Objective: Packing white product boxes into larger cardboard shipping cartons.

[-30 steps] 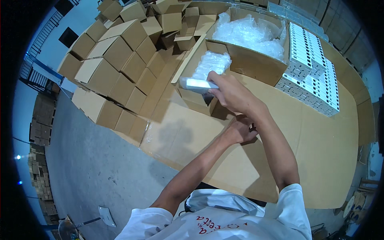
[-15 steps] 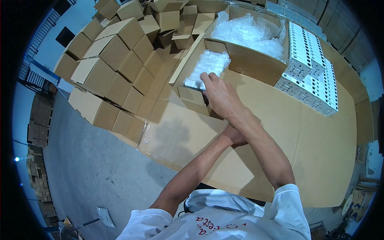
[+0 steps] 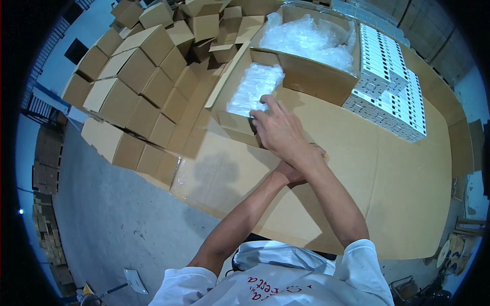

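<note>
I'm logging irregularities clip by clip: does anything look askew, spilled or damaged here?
No spill or damage shows. Mainly the loose cartons at the back stand out: they lie jumbled at different angles, untidy against the stacked cartons at left. The wrapped packs by the right hand sit lined up in their box.

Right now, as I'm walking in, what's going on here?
A person's right hand, fingers spread, is at the near end of clear-wrapped pieces in an open carton; contact is unclear. The left hand is partly hidden under the right forearm. Behind, a larger box holds crumpled clear plastic; white blocks are stacked to the right.
</note>
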Available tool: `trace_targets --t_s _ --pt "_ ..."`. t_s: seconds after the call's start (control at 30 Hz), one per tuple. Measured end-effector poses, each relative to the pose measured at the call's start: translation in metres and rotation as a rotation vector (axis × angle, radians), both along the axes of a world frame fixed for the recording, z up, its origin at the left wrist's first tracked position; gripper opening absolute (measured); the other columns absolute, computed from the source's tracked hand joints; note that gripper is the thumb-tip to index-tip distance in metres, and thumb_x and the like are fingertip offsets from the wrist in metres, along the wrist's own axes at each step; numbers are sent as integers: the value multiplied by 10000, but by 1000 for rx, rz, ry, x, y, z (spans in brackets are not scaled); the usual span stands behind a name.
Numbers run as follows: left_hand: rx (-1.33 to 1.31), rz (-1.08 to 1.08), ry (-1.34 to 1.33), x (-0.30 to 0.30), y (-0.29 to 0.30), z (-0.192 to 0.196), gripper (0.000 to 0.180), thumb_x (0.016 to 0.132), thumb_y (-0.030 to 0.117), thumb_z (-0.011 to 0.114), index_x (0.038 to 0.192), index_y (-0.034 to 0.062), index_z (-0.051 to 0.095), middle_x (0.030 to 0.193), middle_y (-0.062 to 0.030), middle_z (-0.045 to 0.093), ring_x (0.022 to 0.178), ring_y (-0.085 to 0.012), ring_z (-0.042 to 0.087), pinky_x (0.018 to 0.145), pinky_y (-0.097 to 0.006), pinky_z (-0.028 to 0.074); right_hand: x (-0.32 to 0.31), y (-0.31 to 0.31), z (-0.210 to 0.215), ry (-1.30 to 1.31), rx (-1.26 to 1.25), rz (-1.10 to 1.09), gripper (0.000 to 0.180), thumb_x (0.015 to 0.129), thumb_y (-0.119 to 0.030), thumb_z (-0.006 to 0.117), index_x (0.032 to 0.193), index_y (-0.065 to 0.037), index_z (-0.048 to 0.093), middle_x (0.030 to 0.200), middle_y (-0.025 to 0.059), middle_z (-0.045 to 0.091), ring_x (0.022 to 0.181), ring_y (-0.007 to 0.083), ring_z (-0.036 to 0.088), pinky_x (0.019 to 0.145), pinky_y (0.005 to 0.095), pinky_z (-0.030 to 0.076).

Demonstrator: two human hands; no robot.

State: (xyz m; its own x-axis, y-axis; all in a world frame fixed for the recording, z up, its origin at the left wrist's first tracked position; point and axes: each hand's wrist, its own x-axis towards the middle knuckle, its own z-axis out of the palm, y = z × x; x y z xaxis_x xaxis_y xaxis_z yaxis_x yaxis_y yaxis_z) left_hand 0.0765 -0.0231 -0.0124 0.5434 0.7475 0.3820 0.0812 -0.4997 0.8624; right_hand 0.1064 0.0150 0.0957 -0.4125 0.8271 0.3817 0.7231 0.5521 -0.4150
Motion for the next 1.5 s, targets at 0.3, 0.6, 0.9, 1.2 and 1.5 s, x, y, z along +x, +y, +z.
trace_targets --t_s 0.3,0.6,0.9,1.2,1.5 --pt "16 241 148 40 14 26 419 854 223 735 1227 64 631 1141 -127 652 1109 -285 609 945 -435 462 117 -9 4 304 32 -53 461 894 -127 663 1342 -96 560 1360 187 490 1129 384 578 960 461 506" --pt "-59 151 195 111 22 45 107 873 20 708 960 -42 705 751 -27 620 613 -42 487 553 -216 416 367 -1 11 346 244 -500 412 845 -46 654 1252 -51 593 1197 188 549 1110 376 579 945 441 495" --pt "5 155 242 150 15 54 107 868 9 695 960 -44 710 749 -52 640 578 -59 500 540 -234 431 553 -32 -12 163 254 -973 461 839 -11 644 1289 -86 581 1249 198 517 1128 377 585 938 456 520" --pt "-2 178 231 157 5 53 115 860 10 700 967 -26 720 745 -53 640 568 -63 490 530 -236 417 573 -50 -20 49 212 -1015 536 802 9 687 1305 -114 549 1338 184 488 1193 393 555 983 464 498" --pt "-41 180 218 152 2 58 114 857 11 704 960 -32 723 746 -46 633 572 -59 477 530 -234 407 570 -60 -28 -49 120 -968 493 757 41 685 1210 -137 603 1278 135 552 1153 375 574 960 464 512"
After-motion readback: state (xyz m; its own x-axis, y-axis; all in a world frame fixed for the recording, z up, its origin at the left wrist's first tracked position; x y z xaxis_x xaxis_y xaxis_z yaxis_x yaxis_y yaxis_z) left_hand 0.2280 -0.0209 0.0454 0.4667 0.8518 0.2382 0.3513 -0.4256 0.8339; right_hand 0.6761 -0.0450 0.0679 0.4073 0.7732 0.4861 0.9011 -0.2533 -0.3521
